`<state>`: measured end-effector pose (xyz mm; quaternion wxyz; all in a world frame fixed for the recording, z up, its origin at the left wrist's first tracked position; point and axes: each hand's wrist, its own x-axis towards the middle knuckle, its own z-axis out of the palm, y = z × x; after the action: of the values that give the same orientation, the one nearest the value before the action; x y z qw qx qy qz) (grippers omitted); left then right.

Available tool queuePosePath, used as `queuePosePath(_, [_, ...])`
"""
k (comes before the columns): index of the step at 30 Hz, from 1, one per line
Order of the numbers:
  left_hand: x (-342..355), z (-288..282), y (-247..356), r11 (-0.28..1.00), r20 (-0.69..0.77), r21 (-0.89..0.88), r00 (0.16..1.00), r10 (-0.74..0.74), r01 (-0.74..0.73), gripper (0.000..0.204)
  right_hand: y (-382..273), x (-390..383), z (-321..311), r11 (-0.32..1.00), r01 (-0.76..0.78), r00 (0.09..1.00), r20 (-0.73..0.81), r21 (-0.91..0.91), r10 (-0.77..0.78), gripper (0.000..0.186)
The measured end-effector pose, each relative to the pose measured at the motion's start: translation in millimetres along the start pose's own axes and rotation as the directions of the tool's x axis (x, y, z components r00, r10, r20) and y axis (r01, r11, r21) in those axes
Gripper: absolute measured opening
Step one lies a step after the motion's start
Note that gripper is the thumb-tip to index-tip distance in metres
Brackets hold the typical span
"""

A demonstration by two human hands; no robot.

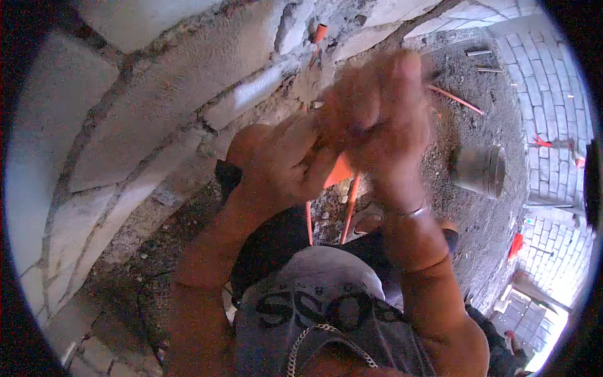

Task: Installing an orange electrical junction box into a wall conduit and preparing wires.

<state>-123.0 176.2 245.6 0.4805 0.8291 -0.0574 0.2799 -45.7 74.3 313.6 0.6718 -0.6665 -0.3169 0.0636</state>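
Observation:
My left hand point(286, 154) and my right hand point(386, 119) meet in front of my chest, both smeared by motion. The fingers of each look curled in. Whatever lies between them, if anything, is hidden. Just below the hands shows part of a flat orange piece point(340, 173), mostly covered by them. Two thin orange tubes point(351, 210) run from near it down toward my legs; I cannot tell whether they join it.
A block wall point(157, 113) with mortar joints rises close on the left, with an orange tube stub point(321, 32) sticking out. On the rough ground to the right lies a grey bucket point(480, 169). An orange tube point(455, 99) lies beyond, before another block wall point(546, 81).

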Motion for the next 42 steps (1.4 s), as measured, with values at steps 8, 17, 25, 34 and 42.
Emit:
queuePosePath(8, [10,-12,-1,0.996,-0.021,-0.038,0.997,-0.078,0.077,0.019,0,18,-26,0.965,-0.133,0.966,0.245,0.227,0.076,0.028])
queuePosePath(17, [16,-12,-2,0.986,0.006,-0.074,0.988,-0.152,0.152,0.024,0,14,-28,0.934,0.001,0.923,0.360,-0.356,0.136,0.025])
queuePosePath(25, [9,-7,-6,0.981,-0.008,-0.081,0.984,-0.179,0.177,0.022,13,5,-38,0.933,0.071,0.943,0.328,-0.352,0.052,0.021])
queuePosePath(34, [25,23,-3,0.348,0.025,-0.829,0.649,-0.760,0.439,0.029,53,-73,-42,0.930,-0.364,0.886,0.285,-0.059,0.365,0.065])
queuePosePath(42, [42,66,-34,0.861,0.328,-0.227,0.868,-0.373,0.456,0.034,47,-109,-140,0.809,-0.588,0.804,0.096,-0.009,0.586,0.038])
